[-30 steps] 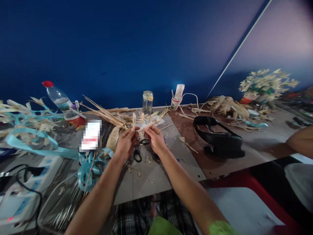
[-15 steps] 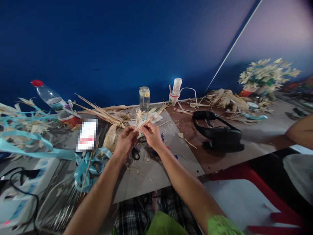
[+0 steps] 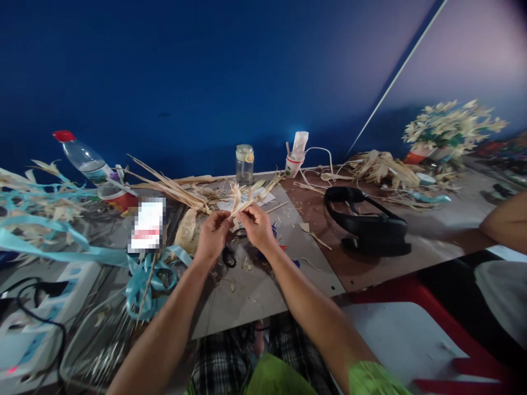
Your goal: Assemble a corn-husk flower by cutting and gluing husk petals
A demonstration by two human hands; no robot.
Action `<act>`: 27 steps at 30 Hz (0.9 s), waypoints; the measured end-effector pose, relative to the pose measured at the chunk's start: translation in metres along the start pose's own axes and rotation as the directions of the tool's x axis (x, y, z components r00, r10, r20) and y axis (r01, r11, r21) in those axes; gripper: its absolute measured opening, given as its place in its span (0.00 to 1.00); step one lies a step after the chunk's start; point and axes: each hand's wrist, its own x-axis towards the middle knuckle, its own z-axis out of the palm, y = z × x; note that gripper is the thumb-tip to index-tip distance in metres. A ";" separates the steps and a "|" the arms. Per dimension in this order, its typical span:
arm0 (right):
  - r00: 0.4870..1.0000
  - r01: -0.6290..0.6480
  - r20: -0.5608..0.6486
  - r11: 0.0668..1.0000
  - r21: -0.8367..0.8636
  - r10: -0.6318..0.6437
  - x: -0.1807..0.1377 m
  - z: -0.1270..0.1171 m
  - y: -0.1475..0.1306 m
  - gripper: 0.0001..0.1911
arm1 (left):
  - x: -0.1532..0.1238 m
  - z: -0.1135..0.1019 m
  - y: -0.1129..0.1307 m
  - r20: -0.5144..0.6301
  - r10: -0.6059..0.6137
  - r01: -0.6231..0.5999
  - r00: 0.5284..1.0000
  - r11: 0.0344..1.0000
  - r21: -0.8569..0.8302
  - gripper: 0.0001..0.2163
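Left grip (image 3: pixel 212 237) and right grip (image 3: pixel 258 226) are pinched together on pale husk strips (image 3: pixel 239 198), held just above the table (image 3: pixel 263 291). Scissors (image 3: pixel 229 255) are partly hidden beneath them. How the strips are joined cannot be made out. Another person's arm (image 3: pixel 504 225) is cut off at the edge.

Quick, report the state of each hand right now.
Left hand: closed, fingertips pinching the dried husk strips.
Right hand: closed, pinching the same dried husk strips from the other side.
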 end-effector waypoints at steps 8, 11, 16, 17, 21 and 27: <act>1.000 -0.012 -0.016 0.999 -0.036 0.011 0.000 0.000 0.001 0.10 | -0.001 0.002 0.005 -0.005 -0.015 0.015 1.000 1.000 0.016 0.11; 0.997 -0.066 -0.034 0.996 0.052 0.068 -0.002 0.002 -0.002 0.10 | 0.000 0.001 0.006 -0.040 -0.015 0.014 0.999 1.000 -0.008 0.10; 0.972 -0.227 -0.024 0.965 0.128 0.232 -0.003 0.003 -0.006 0.16 | 0.000 0.000 0.003 -0.119 0.085 -0.074 0.989 0.993 0.092 0.08; 0.969 -0.245 -0.016 0.963 0.116 0.248 -0.002 0.003 -0.006 0.17 | 0.000 0.000 0.002 -0.115 0.098 -0.086 0.988 0.990 0.111 0.08; 0.967 -0.247 -0.027 0.961 0.127 0.252 -0.001 0.005 -0.005 0.20 | -0.003 0.002 0.001 -0.100 0.133 -0.114 0.986 0.977 0.183 0.07; 0.959 -0.265 -0.037 0.938 0.224 0.280 -0.001 0.009 0.008 0.18 | -0.003 0.004 -0.003 -0.079 0.141 -0.120 0.987 0.967 0.223 0.07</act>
